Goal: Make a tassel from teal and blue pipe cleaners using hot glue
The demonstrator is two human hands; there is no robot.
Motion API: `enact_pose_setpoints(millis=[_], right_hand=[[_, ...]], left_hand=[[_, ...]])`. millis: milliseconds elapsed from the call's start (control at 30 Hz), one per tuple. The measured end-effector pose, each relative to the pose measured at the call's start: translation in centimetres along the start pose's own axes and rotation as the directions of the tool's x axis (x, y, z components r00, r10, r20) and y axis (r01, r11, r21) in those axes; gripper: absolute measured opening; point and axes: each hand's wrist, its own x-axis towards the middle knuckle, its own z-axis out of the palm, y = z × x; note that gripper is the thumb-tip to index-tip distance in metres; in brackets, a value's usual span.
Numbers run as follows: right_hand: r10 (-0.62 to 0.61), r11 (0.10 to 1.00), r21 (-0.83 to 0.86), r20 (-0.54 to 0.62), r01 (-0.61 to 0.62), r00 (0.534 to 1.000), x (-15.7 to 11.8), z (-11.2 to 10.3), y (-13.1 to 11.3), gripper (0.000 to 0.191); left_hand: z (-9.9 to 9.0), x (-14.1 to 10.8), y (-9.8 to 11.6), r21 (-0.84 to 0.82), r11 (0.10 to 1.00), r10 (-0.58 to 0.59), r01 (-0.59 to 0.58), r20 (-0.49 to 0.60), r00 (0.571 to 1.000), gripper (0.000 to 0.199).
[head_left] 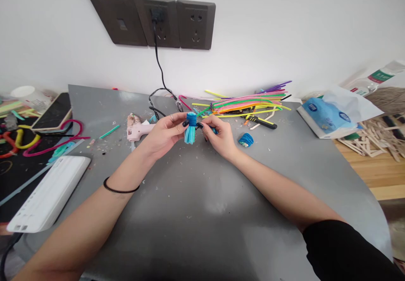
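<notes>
Above the middle of the smooth grey worktop, my left hand is pinching a small blue tassel-shaped bundle of fuzzy strands, the thumb at its dark-blue wrapped band. Pale-blue ends are hanging free below; I am reading this grip as steadying the bundle by its firmest part. My right hand is curling close at the bundle's right side, fingertips drawn together; whether they are gripping it, I cannot tell. Dark-blue material is showing by those fingers, held or lying behind, unclear. A dark-blue ridged coil is lying apart, right of that hand. Leftward, a pale-pink pistol-shaped glue gun is resting near the left hand, probably placed for easy reach. Beyond the hands, a loose sheaf of many-coloured fuzzy stems is lying lengthwise, seemingly leaving the front open for working.
</notes>
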Motion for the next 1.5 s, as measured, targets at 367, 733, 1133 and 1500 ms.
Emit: enact_pose_setpoints(millis=[367,733,1133,1500], right_hand=[[-0.020,0.995,0.100,0.087,0.011,0.996,0.1,-0.1,0.4,0.055],[-0.048,0.997,0.068,0.093,0.042,0.995,0.0,-0.1,0.7,0.052],[-0.020,1.000,0.011,0.064,0.019,0.998,0.1,-0.1,0.3,0.057],[0.012,1.000,0.023,0.080,-0.014,0.997,-0.2,0.2,0.6,0.041]], left_hand=[[-0.1,0.1,-0.6,-0.153,0.984,-0.076,0.092,0.110,0.991,0.035],[0.2,0.1,-0.8,-0.071,0.995,-0.066,0.070,0.068,0.996,0.043],[0.8,0.1,-1.1,0.036,0.999,0.002,0.001,-0.082,0.997,0.052],[1.1,0.0,-0.8,0.138,0.988,0.079,-0.068,-0.077,0.994,0.048]])
